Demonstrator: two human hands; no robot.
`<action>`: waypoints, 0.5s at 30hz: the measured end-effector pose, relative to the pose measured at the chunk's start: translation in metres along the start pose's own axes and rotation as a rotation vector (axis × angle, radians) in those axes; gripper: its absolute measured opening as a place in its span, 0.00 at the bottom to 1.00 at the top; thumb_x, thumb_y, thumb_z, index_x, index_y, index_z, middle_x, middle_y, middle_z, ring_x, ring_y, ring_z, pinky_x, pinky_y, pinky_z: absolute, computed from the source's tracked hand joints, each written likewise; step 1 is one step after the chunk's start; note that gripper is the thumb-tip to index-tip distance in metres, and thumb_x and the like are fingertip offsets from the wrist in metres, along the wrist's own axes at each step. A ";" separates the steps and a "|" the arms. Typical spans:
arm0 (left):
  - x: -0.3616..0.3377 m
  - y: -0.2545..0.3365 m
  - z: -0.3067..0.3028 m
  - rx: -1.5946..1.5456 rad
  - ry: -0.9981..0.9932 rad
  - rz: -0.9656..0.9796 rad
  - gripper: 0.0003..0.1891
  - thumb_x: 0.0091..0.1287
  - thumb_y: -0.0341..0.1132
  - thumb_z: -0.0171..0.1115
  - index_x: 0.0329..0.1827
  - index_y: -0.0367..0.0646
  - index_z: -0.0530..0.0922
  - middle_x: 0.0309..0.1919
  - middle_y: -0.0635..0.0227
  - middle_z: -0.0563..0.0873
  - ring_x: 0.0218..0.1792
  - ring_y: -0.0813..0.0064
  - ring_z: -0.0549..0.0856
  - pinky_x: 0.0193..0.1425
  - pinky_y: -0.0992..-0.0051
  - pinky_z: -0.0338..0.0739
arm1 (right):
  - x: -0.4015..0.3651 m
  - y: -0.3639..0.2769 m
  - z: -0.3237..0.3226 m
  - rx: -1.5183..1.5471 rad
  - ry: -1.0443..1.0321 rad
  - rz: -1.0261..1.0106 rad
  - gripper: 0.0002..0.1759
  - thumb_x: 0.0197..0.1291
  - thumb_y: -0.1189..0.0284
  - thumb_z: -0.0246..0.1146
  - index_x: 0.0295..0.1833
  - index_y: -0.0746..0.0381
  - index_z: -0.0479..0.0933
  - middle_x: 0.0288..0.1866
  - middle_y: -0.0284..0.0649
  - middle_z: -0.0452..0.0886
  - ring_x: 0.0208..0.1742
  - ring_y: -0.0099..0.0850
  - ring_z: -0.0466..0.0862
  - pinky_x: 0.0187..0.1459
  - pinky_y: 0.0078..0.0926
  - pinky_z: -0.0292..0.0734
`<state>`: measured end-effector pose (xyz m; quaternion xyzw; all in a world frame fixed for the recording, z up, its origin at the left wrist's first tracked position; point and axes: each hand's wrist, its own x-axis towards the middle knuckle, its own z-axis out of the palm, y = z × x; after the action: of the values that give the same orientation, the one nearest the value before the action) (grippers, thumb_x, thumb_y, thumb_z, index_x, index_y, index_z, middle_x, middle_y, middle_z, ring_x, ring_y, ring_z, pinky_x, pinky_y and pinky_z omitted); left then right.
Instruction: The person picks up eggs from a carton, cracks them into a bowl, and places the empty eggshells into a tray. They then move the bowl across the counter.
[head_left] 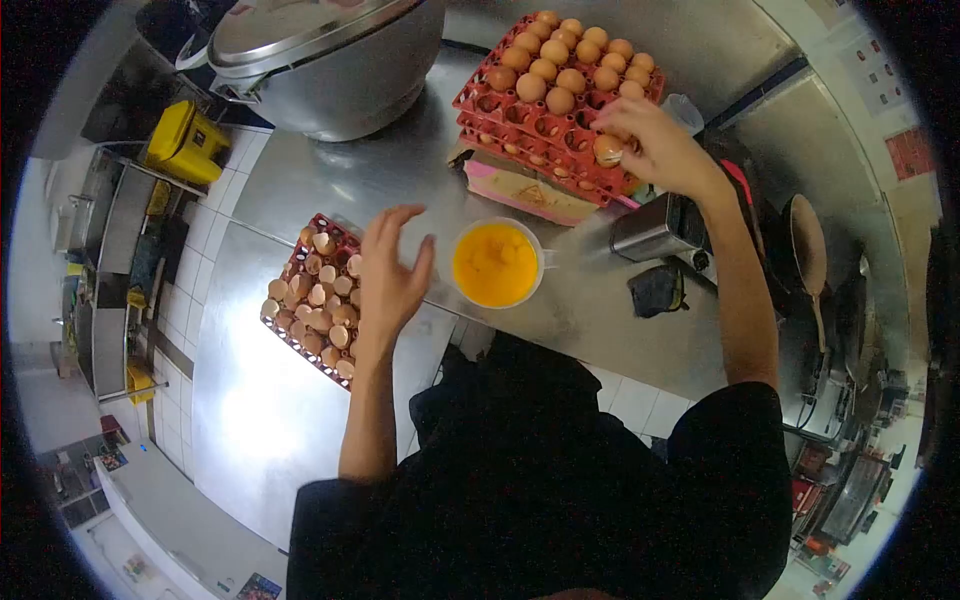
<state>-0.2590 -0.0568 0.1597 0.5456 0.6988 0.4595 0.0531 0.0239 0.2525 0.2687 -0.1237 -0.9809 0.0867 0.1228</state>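
My right hand (655, 145) reaches to the front right corner of a stack of red egg trays (545, 130), its thumb and fingers around a brown egg (607, 150). Whole brown eggs (543, 69) fill the back rows of the top tray; several front cups hold none. My left hand (392, 270) is held up with fingers apart and nothing in it, just right of a red tray of broken eggshells (318, 308). Between my hands stands a clear plastic jug (544, 260) with a handle on its right, holding yellow egg liquid (495, 265) with yolks in it.
A large lidded metal pot (325, 85) stands at the back left of the steel counter (560, 330). Right of the jug are a steel box (655, 228) and a dark crumpled item (657, 292). A frying pan (806, 245) hangs or rests at the far right.
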 end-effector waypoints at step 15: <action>-0.065 0.016 0.041 -0.116 -0.190 -0.102 0.19 0.69 0.29 0.72 0.62 0.39 0.84 0.59 0.52 0.87 0.64 0.45 0.85 0.73 0.54 0.78 | -0.001 -0.036 0.034 -0.149 -0.032 0.319 0.27 0.60 0.74 0.73 0.66 0.63 0.79 0.63 0.58 0.80 0.63 0.62 0.83 0.64 0.54 0.82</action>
<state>-0.1981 -0.0862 0.1197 0.5465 0.6898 0.4420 0.1737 0.0081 0.2136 0.2436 -0.2852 -0.9543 0.0342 0.0823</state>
